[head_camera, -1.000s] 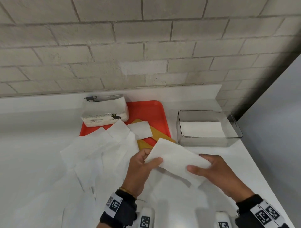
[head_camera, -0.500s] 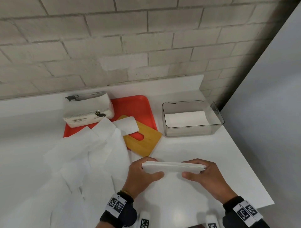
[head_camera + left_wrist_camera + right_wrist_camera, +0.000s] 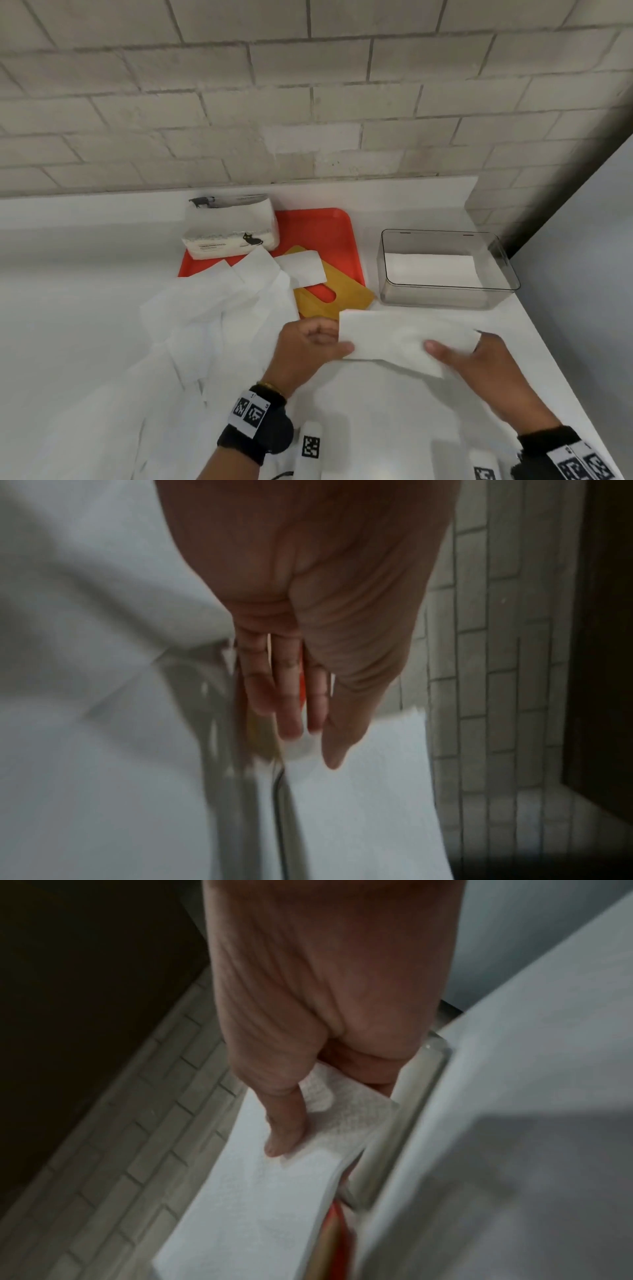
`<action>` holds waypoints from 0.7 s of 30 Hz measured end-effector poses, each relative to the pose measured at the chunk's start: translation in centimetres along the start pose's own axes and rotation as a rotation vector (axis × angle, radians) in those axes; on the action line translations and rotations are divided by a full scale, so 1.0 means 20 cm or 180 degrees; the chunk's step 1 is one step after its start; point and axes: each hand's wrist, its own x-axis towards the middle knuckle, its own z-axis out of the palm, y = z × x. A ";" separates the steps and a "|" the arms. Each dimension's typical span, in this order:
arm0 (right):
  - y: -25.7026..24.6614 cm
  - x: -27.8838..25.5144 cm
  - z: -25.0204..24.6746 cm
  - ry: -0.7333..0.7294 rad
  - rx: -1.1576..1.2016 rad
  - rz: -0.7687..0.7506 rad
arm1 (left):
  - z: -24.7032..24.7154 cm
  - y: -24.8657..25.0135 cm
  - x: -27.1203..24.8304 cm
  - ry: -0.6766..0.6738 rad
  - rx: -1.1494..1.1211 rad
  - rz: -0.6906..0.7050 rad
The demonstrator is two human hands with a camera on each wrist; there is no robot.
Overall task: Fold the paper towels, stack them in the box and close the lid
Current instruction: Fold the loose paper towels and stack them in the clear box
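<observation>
While pinched at both ends, folded white paper towel (image 3: 404, 337) held low centre, just below clear plastic box (image 3: 498, 263). Could spring open or skew if either grip slackens. Left hand (image 3: 306, 346) pinching left edge, thumb on top; right hand (image 3: 479, 363) pinching right corner likewise.

An orange tray (image 3: 318, 233) sits on the white counter (image 3: 85, 274) against the grey brick wall (image 3: 308, 102), with a soft tissue pack (image 3: 230, 228) resting across the tray's back left corner.
</observation>
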 end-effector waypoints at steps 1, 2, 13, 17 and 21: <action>-0.06 0.04 -0.04 0.0088 0.0113 -0.0010 | -0.06 0.02 0.03 0.0087 -0.0007 0.0039; -0.11 0.08 -0.09 0.0212 0.0239 -0.0057 | -0.12 0.04 0.08 0.0239 0.0155 0.0156; -0.27 0.78 -0.38 0.0409 -0.0583 0.0499 | -0.31 0.11 0.61 0.0385 0.3525 0.0410; -0.25 0.92 -0.39 0.0095 -0.1313 0.0825 | -0.32 0.14 0.73 -0.0064 0.3644 0.0104; -0.26 0.99 -0.38 0.0108 -0.1959 0.0952 | -0.32 0.14 0.81 -0.0107 0.3662 0.0013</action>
